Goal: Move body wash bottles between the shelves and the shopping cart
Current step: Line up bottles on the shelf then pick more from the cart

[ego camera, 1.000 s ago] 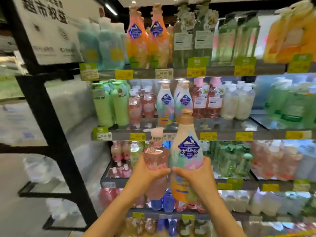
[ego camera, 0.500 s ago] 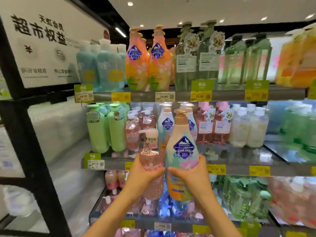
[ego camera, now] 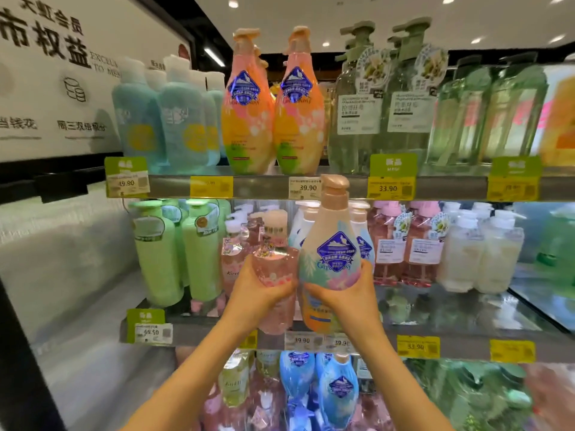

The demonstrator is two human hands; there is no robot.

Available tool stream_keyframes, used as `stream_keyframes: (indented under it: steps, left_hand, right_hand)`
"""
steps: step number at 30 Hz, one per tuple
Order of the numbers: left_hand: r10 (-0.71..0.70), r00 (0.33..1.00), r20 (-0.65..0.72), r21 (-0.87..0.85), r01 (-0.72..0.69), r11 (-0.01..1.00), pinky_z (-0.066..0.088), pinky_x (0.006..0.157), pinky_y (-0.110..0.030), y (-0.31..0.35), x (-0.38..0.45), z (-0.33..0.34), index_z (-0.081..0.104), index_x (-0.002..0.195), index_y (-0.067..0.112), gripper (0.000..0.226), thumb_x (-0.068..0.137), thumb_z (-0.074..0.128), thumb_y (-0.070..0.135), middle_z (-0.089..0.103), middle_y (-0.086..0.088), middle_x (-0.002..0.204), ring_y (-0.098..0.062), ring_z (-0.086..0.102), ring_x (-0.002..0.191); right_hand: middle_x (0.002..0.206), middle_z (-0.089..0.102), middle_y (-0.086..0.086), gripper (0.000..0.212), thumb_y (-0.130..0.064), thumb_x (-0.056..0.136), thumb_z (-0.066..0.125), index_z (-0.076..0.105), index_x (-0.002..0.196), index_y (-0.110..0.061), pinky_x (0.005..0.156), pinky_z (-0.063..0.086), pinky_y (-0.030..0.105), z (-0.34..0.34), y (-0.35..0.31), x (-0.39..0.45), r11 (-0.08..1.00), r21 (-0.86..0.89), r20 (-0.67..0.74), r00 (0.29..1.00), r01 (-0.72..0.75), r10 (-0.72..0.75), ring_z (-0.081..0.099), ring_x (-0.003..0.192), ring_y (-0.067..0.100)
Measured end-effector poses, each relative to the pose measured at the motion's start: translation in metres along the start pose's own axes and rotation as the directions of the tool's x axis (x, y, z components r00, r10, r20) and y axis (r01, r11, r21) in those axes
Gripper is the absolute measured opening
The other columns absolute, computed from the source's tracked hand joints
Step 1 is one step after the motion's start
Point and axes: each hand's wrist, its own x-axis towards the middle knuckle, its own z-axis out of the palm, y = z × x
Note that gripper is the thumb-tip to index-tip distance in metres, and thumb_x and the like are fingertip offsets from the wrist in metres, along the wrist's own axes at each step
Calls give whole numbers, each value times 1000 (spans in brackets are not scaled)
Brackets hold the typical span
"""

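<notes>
Translucent pink plastic, glossy and softly ribbed, makes up the pump bottle (ego camera: 275, 278) that the left hand (ego camera: 259, 293) grasps around its middle, fingers curled over the front. Just beside it, touching or nearly so, the right hand (ego camera: 345, 298) clasps a taller teardrop-shaped bottle (ego camera: 331, 256), smooth and opaque in peach and pastel florals with a blue diamond badge and a tan pump. Both bottles stand upright in front of the middle shelf (ego camera: 466, 343), a grey metal ledge hung with yellow price tags. Behind the pink bottle, on that shelf, stand pale green rounded bottles (ego camera: 174, 253) to the left and clear pink ones (ego camera: 401, 244) to the right; farther right the shelf's metal floor lies bare, though blur makes its depth hard to judge. Above the middle shelf, orange teardrop bottles (ego camera: 270, 116) crowd the upper ledge. A black post (ego camera: 21, 353) edges the rack's left side.
</notes>
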Motion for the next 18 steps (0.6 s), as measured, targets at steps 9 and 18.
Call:
stream_keyframes:
  steps: [9,18]
  left_hand:
    - [-2,1000,25,-43,3,999,55,83,-33,-31,47,17,51,110,23,60,62,85,11,69,-3,107,-15,69,95]
    - [-10,999,-34,-11,10,1000,56,84,-31,-59,58,16,53,110,24,53,70,79,0,69,-1,106,-12,69,93]
  right_hand:
    - [99,60,-8,70,4,61,83,41,112,-17,61,50,10,1,30,42,1000,23,-33,999,-17,18,61,81,-5]
    - [104,60,1,74,7,59,82,39,114,-14,61,51,13,15,65,58,996,84,-11,999,-31,32,63,90,8]
